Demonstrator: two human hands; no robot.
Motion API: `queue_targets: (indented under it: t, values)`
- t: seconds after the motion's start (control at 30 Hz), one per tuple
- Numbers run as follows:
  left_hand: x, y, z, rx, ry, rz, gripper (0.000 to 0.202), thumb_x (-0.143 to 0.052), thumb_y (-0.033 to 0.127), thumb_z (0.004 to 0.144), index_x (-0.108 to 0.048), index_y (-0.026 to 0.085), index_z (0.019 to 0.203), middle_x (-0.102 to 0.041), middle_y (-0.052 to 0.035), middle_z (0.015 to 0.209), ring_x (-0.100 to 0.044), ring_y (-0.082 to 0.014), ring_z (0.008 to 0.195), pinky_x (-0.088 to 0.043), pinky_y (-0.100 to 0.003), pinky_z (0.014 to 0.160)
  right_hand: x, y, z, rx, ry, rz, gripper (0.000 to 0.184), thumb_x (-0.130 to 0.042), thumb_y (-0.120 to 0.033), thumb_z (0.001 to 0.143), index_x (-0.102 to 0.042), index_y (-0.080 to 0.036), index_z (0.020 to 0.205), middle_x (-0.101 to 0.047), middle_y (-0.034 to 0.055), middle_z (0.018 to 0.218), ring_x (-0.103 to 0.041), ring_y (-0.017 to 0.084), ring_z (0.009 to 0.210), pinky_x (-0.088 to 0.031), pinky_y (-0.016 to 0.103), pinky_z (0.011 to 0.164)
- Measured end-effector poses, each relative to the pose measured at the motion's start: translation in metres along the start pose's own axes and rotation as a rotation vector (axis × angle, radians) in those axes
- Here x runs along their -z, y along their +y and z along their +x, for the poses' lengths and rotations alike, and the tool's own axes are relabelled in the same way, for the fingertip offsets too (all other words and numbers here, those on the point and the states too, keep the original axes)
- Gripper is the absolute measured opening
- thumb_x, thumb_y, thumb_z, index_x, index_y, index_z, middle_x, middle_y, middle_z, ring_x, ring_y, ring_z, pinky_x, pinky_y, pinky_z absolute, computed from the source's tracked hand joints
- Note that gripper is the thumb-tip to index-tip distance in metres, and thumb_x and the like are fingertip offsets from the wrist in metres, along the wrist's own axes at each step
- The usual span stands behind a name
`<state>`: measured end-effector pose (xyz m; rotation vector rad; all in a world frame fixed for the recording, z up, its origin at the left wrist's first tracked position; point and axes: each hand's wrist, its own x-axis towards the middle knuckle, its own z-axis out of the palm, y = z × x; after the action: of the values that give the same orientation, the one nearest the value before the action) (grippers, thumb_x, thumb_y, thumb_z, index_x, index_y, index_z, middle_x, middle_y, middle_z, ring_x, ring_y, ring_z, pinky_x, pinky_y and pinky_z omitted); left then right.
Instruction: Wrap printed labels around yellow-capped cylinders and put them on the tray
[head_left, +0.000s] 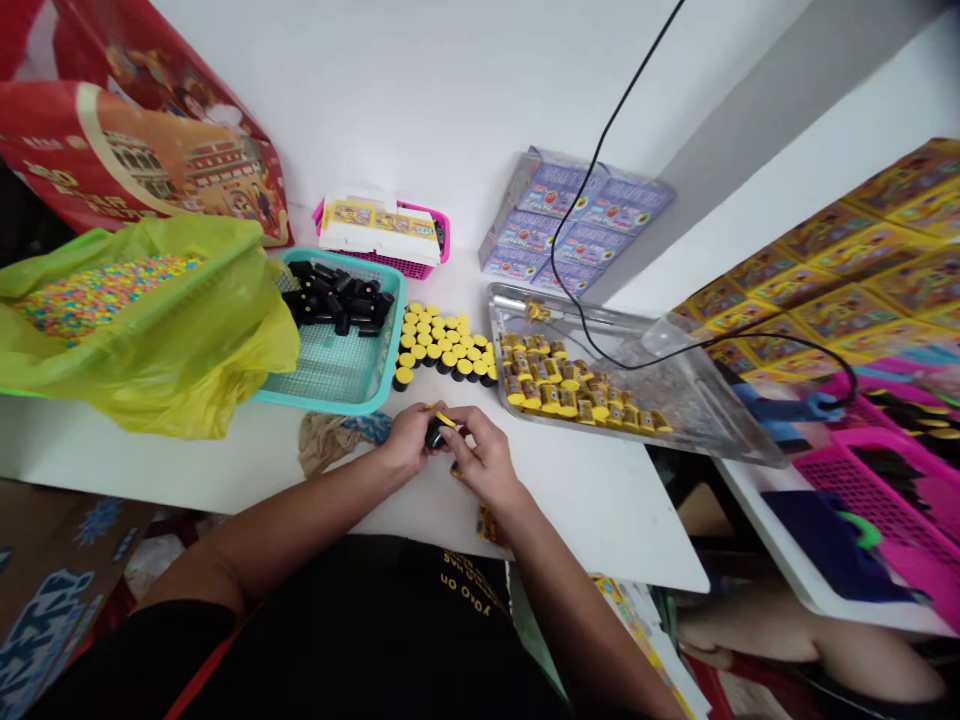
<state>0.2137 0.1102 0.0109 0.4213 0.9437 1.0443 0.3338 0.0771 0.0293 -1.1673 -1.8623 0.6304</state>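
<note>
My left hand (407,437) and my right hand (484,458) meet near the front edge of the white table (600,500). Together they pinch a small black tube with a yellow cap (438,427). Just beyond them stands a cluster of yellow-capped black tubes (444,345). To the right, a metal tray (675,395) holds rows of labelled yellow tubes (577,392). A teal basket (337,370) with uncapped black tubes (337,297) sits to the left of the cluster.
A yellow-green bag of small coloured candies (97,295) fills the left. A pink basket with a white box (382,232), purple boxes (574,225) and a black cable (592,200) lie at the back. Pink baskets (885,480) and yellow cartons (862,260) are on the right.
</note>
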Motion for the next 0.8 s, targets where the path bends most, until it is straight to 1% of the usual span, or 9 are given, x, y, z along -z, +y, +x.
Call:
queue_targets:
  t: [0.1, 0.13, 0.2, 0.33, 0.47, 0.57, 0.67, 0.8]
  values:
    - [0.0015, -0.0006, 0.0001, -0.04, 0.083, 0.024, 0.028, -0.071, 0.034, 0.071, -0.048, 0.018, 0.069, -0.049, 0.0048, 0.055, -0.047, -0.0091, 0.045, -0.035, -0.021, 0.039, -0.0028, -0.0008, -0.0042, 0.158, -0.004, -0.242, 0.036, -0.064, -0.035, 0.084, -0.057, -0.021, 0.117, -0.064, 0.0107, 0.106, -0.061, 0.025, 0.094, -0.054, 0.039, 0.079]
    - [0.0017, -0.0004, -0.0004, -0.043, 0.09, 0.05, 0.028, -0.07, 0.036, 0.072, -0.048, 0.018, 0.07, -0.049, 0.005, 0.055, -0.047, -0.0096, 0.045, -0.037, -0.022, 0.04, -0.0025, -0.0009, -0.0047, 0.183, -0.001, -0.307, 0.041, -0.066, -0.034, 0.082, -0.055, -0.021, 0.119, -0.063, 0.0114, 0.107, -0.061, 0.026, 0.098, -0.054, 0.041, 0.081]
    - [0.0017, -0.0002, -0.0014, -0.063, 0.09, 0.109, 0.029, -0.069, 0.04, 0.073, -0.049, 0.019, 0.072, -0.049, 0.0054, 0.056, -0.046, -0.0099, 0.045, -0.038, -0.023, 0.04, -0.0014, -0.0007, -0.005, 0.203, 0.007, -0.405, 0.045, -0.068, -0.032, 0.079, -0.054, -0.021, 0.121, -0.062, 0.0114, 0.106, -0.061, 0.027, 0.097, -0.054, 0.042, 0.081]
    - [0.0005, -0.0032, -0.0023, -0.158, 0.122, 0.197, 0.028, -0.067, 0.041, 0.074, -0.049, 0.019, 0.071, -0.047, 0.0061, 0.057, -0.044, -0.0089, 0.048, -0.038, -0.021, 0.042, -0.0016, 0.0023, -0.0048, 0.241, 0.031, -0.472, 0.043, -0.066, -0.027, 0.075, -0.056, -0.021, 0.117, -0.063, 0.0087, 0.097, -0.061, 0.025, 0.089, -0.054, 0.038, 0.074]
    - [-0.0008, -0.0066, -0.0046, -0.144, 0.126, 0.224, 0.025, -0.063, 0.039, 0.077, -0.048, 0.02, 0.07, -0.045, 0.0061, 0.056, -0.045, -0.0107, 0.047, -0.037, -0.022, 0.039, -0.0057, 0.0067, -0.006, 0.35, 0.055, -0.487, 0.04, -0.063, -0.025, 0.076, -0.055, -0.019, 0.116, -0.062, 0.0081, 0.09, -0.058, 0.025, 0.084, -0.052, 0.038, 0.069]
    - [-0.001, -0.0068, -0.0077, -0.138, 0.101, 0.247, 0.026, -0.062, 0.039, 0.078, -0.046, 0.021, 0.069, -0.045, 0.0067, 0.056, -0.044, -0.0106, 0.045, -0.037, -0.023, 0.038, -0.0077, 0.0078, -0.0074, 0.403, 0.031, -0.516, 0.036, -0.06, -0.028, 0.08, -0.055, -0.019, 0.114, -0.061, 0.0087, 0.087, -0.056, 0.025, 0.081, -0.051, 0.039, 0.069]
    - [0.0, -0.0066, -0.0083, -0.158, 0.099, 0.271, 0.026, -0.062, 0.041, 0.077, -0.047, 0.021, 0.07, -0.045, 0.007, 0.056, -0.044, -0.0105, 0.045, -0.037, -0.023, 0.039, -0.0076, 0.0056, -0.0091, 0.396, -0.001, -0.564, 0.036, -0.059, -0.027, 0.08, -0.055, -0.017, 0.114, -0.06, 0.0105, 0.09, -0.055, 0.026, 0.084, -0.05, 0.041, 0.072]
    - [0.0023, -0.0082, -0.0046, -0.263, 0.116, 0.339, 0.027, -0.062, 0.041, 0.077, -0.047, 0.021, 0.068, -0.047, 0.0063, 0.058, -0.046, -0.0102, 0.05, -0.038, -0.023, 0.045, -0.0084, -0.0001, -0.0113, 0.271, 0.012, -0.634, 0.043, -0.061, -0.026, 0.075, -0.053, -0.015, 0.116, -0.059, 0.012, 0.094, -0.055, 0.028, 0.089, -0.051, 0.041, 0.072]
